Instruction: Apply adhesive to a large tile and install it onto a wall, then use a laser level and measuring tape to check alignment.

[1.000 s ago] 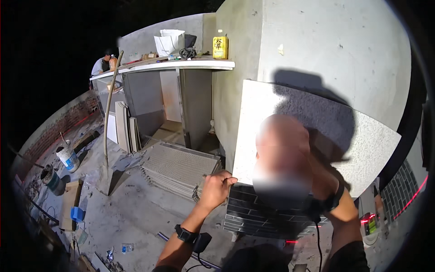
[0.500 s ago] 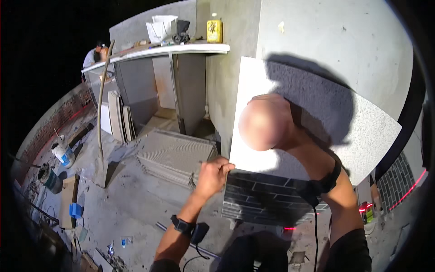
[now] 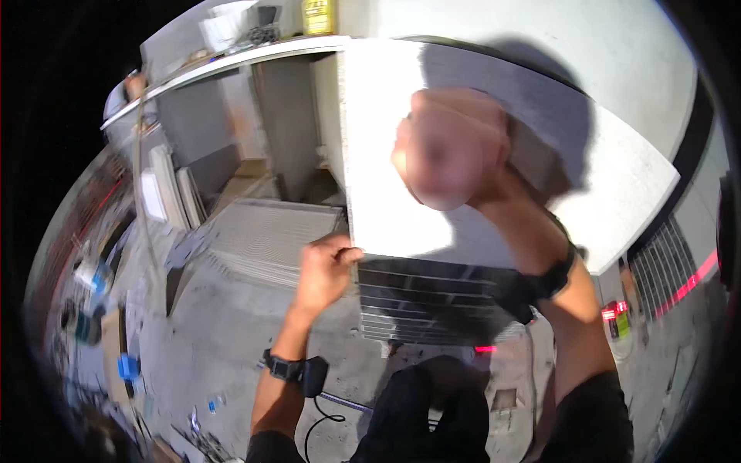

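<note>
A large pale rectangular tile (image 3: pixel 386 177) with a speckled surface stands tilted in front of the grey wall, its lower edge just above a block faced with dark brick-pattern strips (image 3: pixel 417 297). At its lower left corner, my left hand (image 3: pixel 324 270) pinches the edge between thumb and curled fingers. Over the upper middle of the tile is my right hand (image 3: pixel 455 147), closed like a fist. Its middle is blurred, so anything within it is hidden. A strong shadow of my arm and head falls across the tile's right part.
Left of the tile stands a counter (image 3: pixel 231 60) with a yellow container (image 3: pixel 318 15) and white bags (image 3: pixel 228 27). A stack of grey ridged-back tiles (image 3: pixel 270 235) lies below. A shovel (image 3: pixel 147 231), buckets and debris occupy the left floor. Another person (image 3: pixel 123 96) is far left.
The scene has shifted left and up in the picture. The tile's left edge now overlaps the counter's end, where a gap showed before. Both hands stay at the tile.
</note>
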Demonstrator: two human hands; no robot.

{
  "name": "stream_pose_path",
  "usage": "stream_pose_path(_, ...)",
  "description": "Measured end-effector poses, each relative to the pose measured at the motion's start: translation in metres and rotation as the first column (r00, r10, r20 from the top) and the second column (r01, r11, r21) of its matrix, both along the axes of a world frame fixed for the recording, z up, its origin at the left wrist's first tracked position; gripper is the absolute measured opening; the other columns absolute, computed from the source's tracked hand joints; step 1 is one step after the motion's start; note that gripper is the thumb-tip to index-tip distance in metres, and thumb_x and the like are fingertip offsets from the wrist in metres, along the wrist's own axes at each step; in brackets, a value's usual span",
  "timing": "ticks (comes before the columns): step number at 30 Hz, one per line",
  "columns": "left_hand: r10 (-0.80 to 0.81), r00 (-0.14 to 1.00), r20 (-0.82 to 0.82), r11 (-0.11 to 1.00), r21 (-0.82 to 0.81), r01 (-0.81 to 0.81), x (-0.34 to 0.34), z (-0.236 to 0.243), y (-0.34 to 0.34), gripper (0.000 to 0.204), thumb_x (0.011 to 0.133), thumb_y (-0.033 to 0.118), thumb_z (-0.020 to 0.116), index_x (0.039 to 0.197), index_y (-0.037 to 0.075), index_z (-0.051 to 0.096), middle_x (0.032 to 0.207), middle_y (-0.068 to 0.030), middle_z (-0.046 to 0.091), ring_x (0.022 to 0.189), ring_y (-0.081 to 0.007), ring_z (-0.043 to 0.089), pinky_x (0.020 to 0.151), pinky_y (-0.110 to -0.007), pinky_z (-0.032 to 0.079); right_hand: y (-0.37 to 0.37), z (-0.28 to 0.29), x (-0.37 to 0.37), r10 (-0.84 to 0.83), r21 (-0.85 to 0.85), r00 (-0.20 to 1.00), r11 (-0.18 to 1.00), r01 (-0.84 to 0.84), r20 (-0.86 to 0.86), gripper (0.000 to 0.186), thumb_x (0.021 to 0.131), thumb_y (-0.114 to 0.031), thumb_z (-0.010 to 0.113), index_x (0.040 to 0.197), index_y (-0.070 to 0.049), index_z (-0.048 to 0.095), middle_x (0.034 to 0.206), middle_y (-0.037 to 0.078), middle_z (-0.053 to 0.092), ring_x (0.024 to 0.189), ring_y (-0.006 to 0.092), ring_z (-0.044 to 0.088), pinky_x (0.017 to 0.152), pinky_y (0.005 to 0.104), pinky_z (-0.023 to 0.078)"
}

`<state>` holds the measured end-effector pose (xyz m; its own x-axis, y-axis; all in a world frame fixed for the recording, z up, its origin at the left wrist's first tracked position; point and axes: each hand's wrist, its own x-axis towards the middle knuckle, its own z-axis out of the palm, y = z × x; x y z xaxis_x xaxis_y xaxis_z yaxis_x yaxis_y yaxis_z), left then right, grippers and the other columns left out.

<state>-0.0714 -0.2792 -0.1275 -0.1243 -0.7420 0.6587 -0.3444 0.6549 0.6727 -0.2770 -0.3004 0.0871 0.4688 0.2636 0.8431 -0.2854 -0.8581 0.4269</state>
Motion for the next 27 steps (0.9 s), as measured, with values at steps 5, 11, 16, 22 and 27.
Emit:
stream_pose_path(5, 0.127, 0.984, 0.126, 0.980, 0.140, -0.145, -0.002, -0.002, -0.007, 0.013, 0.086, -0.002, 0.075, 0.083, -0.007, 0.064, 0.070, -0.0108, 0.063, 0.064, -0.0142, 0.060, 0.061, -0.029, 0.048, 0.008, -0.028, -0.020, -0.151, 0.074, 0.989, 0.986, 0.150, 0.006, 0.017, 0.076, -0.018, 0.070, 0.071, -0.011, 0.056, 0.067, 0.006, 0.059, 0.057, 0.0257, 0.061, 0.057, 0.0396, 0.046)
stream_pose_path(11, 0.084, 0.991, 0.105, 0.989, 0.116, -0.096, -0.004, 0.001, 0.004, 0.018, 0.093, 0.005, 0.071, 0.080, -0.005, 0.063, 0.063, -0.0074, 0.064, 0.057, -0.0119, 0.060, 0.055, -0.029, 0.046, 0.090, -0.129, -0.127, -0.312, 0.218, 0.922, 0.940, 0.264, 0.229, 0.039, 0.079, -0.005, 0.071, 0.059, -0.012, 0.038, 0.056, 0.002, 0.040, 0.046, 0.0172, 0.044, 0.041, 0.0355, 0.037)
stream_pose_path(16, 0.204, 0.957, 0.206, 0.970, 0.087, -0.226, -0.017, 0.010, 0.013, 0.026, 0.094, 0.009, 0.073, 0.075, -0.007, 0.063, 0.057, -0.0100, 0.062, 0.052, -0.0155, 0.062, 0.052, -0.031, 0.046, 0.165, -0.212, -0.277, -0.786, 0.433, 0.519, 0.618, 0.656, 0.335, 0.034, 0.089, -0.009, 0.074, 0.067, -0.009, 0.049, 0.059, 0.007, 0.050, 0.050, 0.0243, 0.056, 0.044, 0.0380, 0.042)
stream_pose_path(22, 0.303, 0.846, 0.439, 0.948, -0.053, -0.313, -0.028, 0.031, 0.022, 0.034, 0.090, 0.017, 0.078, 0.072, -0.008, 0.063, 0.054, -0.0141, 0.061, 0.046, -0.0206, 0.061, 0.049, -0.038, 0.043, 0.197, -0.225, -0.384, -0.984, 0.839, 0.168, 0.145, 0.524, 0.066, 0.028, 0.095, -0.027, 0.070, 0.093, 0.001, 0.070, 0.088, 0.019, 0.069, 0.078, 0.0376, 0.069, 0.068, 0.0459, 0.053)
stream_pose_path(27, 0.292, 0.870, 0.397, 0.942, 0.036, -0.333, -0.036, 0.034, 0.024, 0.032, 0.088, 0.016, 0.079, 0.071, -0.008, 0.066, 0.054, -0.0137, 0.061, 0.046, -0.0202, 0.061, 0.048, -0.036, 0.045, 0.184, -0.211, -0.410, -0.892, 0.838, 0.427, 0.116, 0.534, -0.149, 0.031, 0.093, -0.035, 0.070, 0.093, -0.004, 0.074, 0.097, 0.021, 0.071, 0.089, 0.0434, 0.068, 0.077, 0.0518, 0.053)
